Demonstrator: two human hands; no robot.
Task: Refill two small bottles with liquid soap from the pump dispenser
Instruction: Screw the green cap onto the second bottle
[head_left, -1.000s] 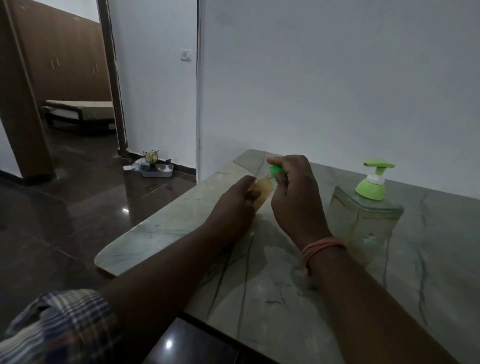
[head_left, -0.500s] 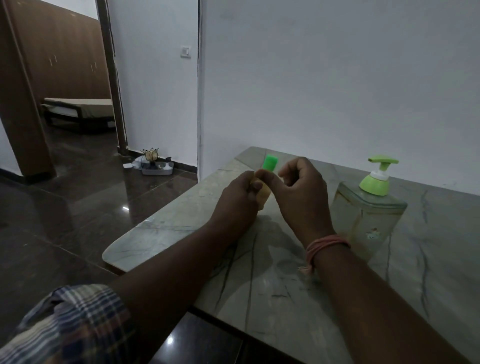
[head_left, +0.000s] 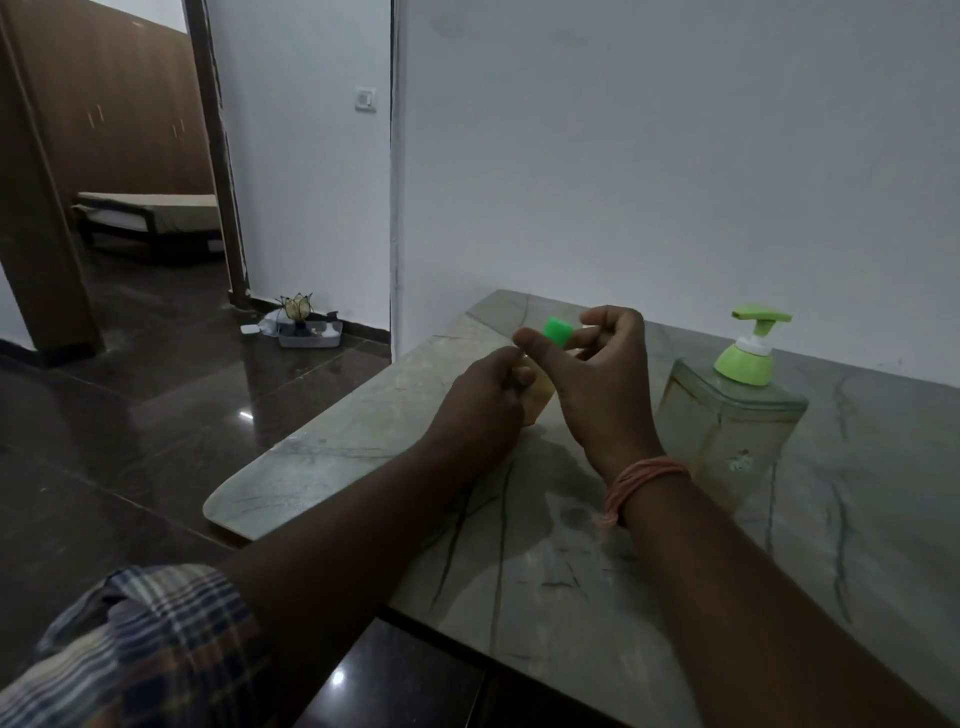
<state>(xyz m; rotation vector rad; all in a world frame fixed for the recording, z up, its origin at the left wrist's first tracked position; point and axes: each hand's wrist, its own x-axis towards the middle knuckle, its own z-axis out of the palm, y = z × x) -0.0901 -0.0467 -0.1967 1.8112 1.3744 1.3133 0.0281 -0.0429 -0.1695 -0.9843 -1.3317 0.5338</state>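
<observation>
My left hand (head_left: 480, 405) is wrapped around a small yellowish bottle (head_left: 537, 402) that rests on the marble counter (head_left: 519, 545); most of the bottle is hidden by my fingers. My right hand (head_left: 597, 379) pinches a small green cap (head_left: 558, 331) between thumb and forefinger, just above the bottle's top. To the right stands the clear pump dispenser (head_left: 727, 426) with a light green pump head (head_left: 748, 348). Only one small bottle is in view.
The counter's rounded left end (head_left: 228, 504) drops off to a dark glossy floor. A white wall runs close behind the counter. On the floor by the doorway lies a small tray (head_left: 309, 332) with odds and ends.
My right hand first covered the cap on the bottle, then raised it. The green cap now sits a little higher and further right, between my fingertips.
</observation>
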